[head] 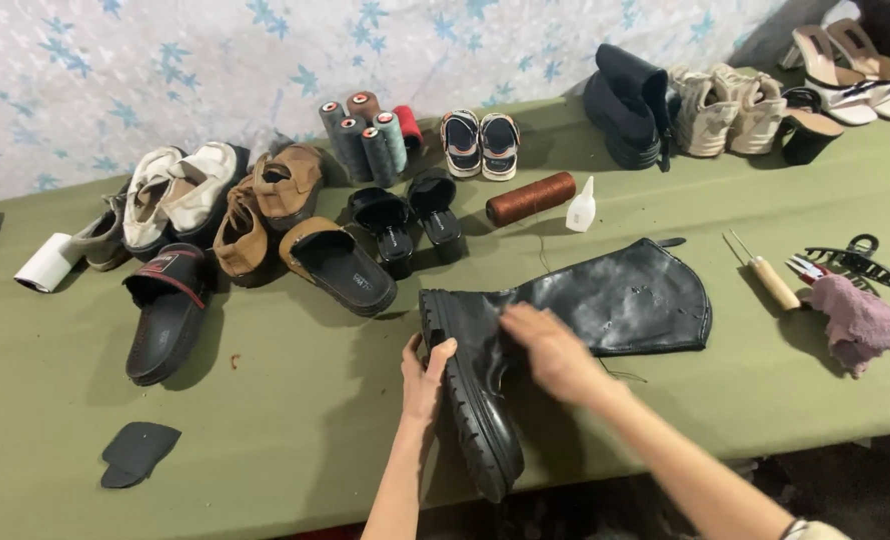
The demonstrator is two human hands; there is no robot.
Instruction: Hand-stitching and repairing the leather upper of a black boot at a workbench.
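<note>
A person's left hand (427, 372) cups the chunky lugged sole of a tall black leather boot (565, 320), fingers curled over the tread edge in a loose, part-open grip, while the right hand (555, 352) lies flat and open on the upper near the ankle, pressing rather than clasping. The boot lies on its side on the olive-green cloth-covered tabletop (295, 430), toe at the near edge, its long shaft flopped flat toward the right.

The sole looks thick and stiff and likely carries most of the weight; the shaft looks soft and limp, its glossy leather possibly slick. The firmest hold would seem to be at the sole and heel, with a second hand supporting the shaft.

Beyond the hands lie a wooden-handled awl (765, 274), a crumpled mauve cloth (860, 322) and a black hair claw clip (855, 260) to the right; a spool of brown thread (530, 198) and a small white squeeze bottle (582, 208) behind; a black slide sandal (167, 312) and a dark cut sole piece (137, 452) to the left. More shoes line the back.

The right hand blurs in motion; the boot's far side, its zip or lining and whatever thread trails from it cannot be made out. The toe runs close to the tabletop's edge, and both forearms are cut off by the frame.
</note>
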